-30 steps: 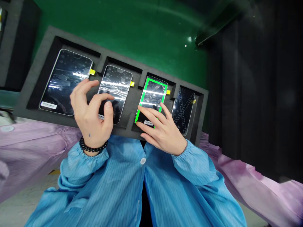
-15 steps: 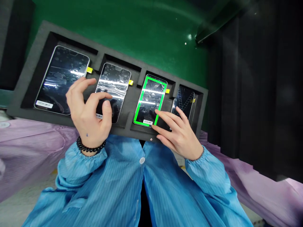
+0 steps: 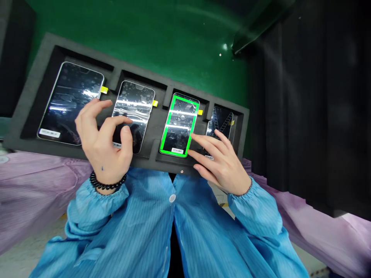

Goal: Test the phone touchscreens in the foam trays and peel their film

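Note:
A dark foam tray [image 3: 150,164] holds several phones in separate slots. My left hand [image 3: 101,144] hovers over the second phone [image 3: 133,112], fingers curled and apart, thumb near its lower edge, holding nothing. My right hand [image 3: 222,164] lies spread on the tray's front right, fingertips touching the lower right edge of the green-bordered phone [image 3: 178,125] and covering the bottom of the rightmost phone [image 3: 222,119]. A larger phone [image 3: 69,102] fills the leftmost slot. Both sleeves are blue; a black bead bracelet [image 3: 106,183] circles my left wrist.
Small yellow tabs stick out beside each phone. The tray sits on a green surface [image 3: 162,42]. A black curtain [image 3: 313,96] stands at the right. Purple cloth [image 3: 34,189] lies along both sides below the tray.
My right hand slid right and down, off the green-bordered phone's screen to its lower right edge. My left hand barely moved. The view shifted slightly.

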`<state>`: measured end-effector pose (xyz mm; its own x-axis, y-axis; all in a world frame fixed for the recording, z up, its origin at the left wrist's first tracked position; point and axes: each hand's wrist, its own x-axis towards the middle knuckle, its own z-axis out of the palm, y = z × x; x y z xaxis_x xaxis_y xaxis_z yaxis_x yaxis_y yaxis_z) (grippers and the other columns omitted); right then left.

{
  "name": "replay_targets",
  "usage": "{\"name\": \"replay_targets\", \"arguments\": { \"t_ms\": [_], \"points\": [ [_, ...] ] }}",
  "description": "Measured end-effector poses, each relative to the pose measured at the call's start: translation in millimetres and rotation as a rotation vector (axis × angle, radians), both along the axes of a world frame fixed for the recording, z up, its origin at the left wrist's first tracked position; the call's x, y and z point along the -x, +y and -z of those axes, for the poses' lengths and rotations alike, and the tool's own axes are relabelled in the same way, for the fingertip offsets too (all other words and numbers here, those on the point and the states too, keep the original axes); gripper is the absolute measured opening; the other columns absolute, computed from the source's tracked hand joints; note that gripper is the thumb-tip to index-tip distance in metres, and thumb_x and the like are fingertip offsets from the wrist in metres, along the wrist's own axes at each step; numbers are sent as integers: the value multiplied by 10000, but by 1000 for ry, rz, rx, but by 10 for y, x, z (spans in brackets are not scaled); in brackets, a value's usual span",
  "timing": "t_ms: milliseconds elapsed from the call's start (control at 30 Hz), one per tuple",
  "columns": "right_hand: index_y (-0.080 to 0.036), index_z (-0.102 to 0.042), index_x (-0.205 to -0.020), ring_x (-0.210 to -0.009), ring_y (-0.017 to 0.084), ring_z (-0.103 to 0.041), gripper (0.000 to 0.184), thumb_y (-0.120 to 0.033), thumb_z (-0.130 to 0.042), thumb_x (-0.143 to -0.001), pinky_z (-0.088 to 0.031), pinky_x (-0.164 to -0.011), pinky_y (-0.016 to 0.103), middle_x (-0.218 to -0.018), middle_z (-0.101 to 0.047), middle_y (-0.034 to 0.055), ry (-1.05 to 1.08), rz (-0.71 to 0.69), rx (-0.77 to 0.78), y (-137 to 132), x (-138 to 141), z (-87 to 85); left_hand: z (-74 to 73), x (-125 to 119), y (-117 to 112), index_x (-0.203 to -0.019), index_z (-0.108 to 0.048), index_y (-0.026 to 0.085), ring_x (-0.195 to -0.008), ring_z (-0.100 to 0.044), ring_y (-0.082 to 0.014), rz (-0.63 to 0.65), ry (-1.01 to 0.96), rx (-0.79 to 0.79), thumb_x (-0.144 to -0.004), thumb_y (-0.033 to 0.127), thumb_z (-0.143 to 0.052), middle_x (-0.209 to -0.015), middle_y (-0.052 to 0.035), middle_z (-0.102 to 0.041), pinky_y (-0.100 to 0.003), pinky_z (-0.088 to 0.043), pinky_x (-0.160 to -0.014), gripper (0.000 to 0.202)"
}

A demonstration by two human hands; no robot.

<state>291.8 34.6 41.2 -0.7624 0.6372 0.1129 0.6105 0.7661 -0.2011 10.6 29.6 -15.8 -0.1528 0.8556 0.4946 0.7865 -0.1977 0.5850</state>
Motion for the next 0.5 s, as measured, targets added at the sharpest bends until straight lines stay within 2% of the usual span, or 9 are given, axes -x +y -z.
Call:
{"name": "replay_targets", "arguments": {
  "t_ms": [200, 500],
  "points": [
    [-210, -673, -1264, -1336, 296, -549, 321, -302, -474, -1030, -347, -1209, 577, -1521, -549, 118, 30, 169, -19, 169, -155, -55, -2, -8, -5, -1003, -720, 205, -1396, -478, -328, -11, -6, 3, -914, 233, -575, -1362, -111, -590, -544, -391, -1162, 173],
    [-216, -693, -1229, -1348, 290, -536, 326, -337, -454, -1045, -338, -1207, 585, -1512, -553, 115, -14, 287, -32, 366, -267, 37, 19, -27, 9, -973, -727, 191, -1375, -505, -331, -27, -5, -8, -919, 255, -573, -1335, -127, -617, -541, -402, -1151, 175]
  ]
}}
